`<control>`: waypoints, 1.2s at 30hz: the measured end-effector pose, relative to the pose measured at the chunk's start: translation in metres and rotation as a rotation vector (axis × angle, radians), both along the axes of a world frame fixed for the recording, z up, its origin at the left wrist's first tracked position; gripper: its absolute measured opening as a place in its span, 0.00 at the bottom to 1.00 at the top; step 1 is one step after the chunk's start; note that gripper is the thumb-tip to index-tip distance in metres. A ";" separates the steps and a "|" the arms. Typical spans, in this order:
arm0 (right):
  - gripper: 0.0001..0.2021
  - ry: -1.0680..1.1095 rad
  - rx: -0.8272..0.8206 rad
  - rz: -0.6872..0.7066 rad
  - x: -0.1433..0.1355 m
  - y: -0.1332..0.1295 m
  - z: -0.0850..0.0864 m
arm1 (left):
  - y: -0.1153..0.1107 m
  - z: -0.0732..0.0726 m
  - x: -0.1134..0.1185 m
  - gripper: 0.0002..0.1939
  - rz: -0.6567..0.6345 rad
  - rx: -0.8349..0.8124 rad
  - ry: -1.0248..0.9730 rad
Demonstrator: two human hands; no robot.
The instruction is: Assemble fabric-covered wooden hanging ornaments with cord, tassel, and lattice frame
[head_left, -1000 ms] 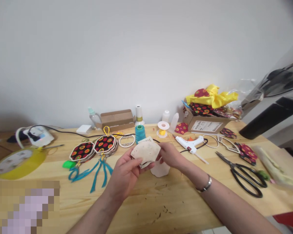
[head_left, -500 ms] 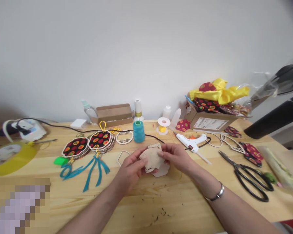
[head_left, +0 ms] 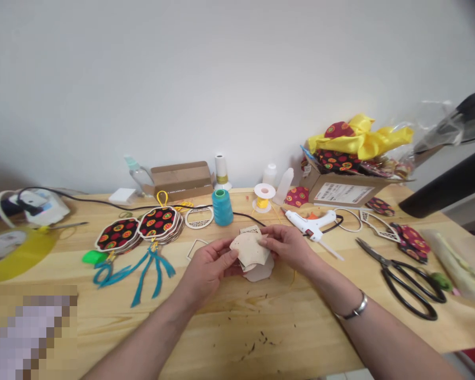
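Observation:
Between my hands is a small stack of pale cut-out wooden pieces [head_left: 250, 250], held just above the table. My left hand [head_left: 211, 264] pinches its left edge, thumb on top and fingers underneath. On the right edge, my right hand [head_left: 283, 247] pinches it with the thumb on top. Below the stack a pale scalloped piece [head_left: 260, 272] shows in part; whether it touches the stack I cannot tell. A thin wooden outline frame [head_left: 197, 247] lies beside my left hand. Behind the hands stands a teal thread cone [head_left: 222, 208].
Fabric-covered scalloped pieces [head_left: 160, 224] with teal ribbons lie left. A white glue gun [head_left: 312, 224] and large black-handled scissors [head_left: 399, 279] lie right. At the back are a ribbon spool [head_left: 264, 198] and a cardboard box [head_left: 342, 191] of fabric. A yellow tape roll [head_left: 21, 258] is far left.
The stack has turned a little between my hands, and its pieces sit shifted against each other. Both hands keep their grip. The view has moved slightly.

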State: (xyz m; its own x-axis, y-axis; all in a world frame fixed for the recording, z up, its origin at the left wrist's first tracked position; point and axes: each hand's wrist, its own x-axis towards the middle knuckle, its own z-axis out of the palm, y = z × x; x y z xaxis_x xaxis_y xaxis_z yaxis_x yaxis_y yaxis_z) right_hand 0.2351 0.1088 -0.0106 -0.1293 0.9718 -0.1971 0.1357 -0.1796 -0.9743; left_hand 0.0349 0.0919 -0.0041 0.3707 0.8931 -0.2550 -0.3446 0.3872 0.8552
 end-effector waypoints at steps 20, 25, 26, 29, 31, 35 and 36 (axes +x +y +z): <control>0.22 0.226 0.047 -0.255 0.014 0.007 0.010 | 0.005 0.002 -0.003 0.18 0.254 0.246 0.379; 0.23 0.263 0.037 -0.240 0.012 0.007 0.009 | 0.009 0.000 -0.011 0.17 0.324 0.368 0.596; 0.23 0.258 0.034 -0.235 0.012 0.006 0.009 | 0.010 0.000 -0.013 0.17 0.337 0.404 0.658; 0.22 0.226 0.027 -0.199 0.010 0.004 0.008 | 0.009 0.004 -0.015 0.15 0.477 0.547 0.743; 0.21 0.192 0.024 -0.161 0.007 0.002 0.008 | 0.006 0.008 -0.014 0.13 0.561 0.613 0.698; 0.19 0.100 0.035 -0.076 -0.001 -0.002 0.005 | -0.002 0.014 -0.008 0.15 0.275 0.401 0.503; 0.19 0.075 0.044 -0.054 -0.003 -0.003 0.004 | -0.003 0.015 -0.006 0.17 0.152 0.329 0.446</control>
State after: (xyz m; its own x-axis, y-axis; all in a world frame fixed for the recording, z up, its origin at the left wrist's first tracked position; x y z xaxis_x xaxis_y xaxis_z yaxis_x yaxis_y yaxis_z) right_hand 0.2325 0.1062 -0.0066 -0.0889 0.9853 -0.1457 0.0530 -0.1414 -0.9885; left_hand 0.0285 0.0891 0.0107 0.1520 0.9867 -0.0573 0.0466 0.0508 0.9976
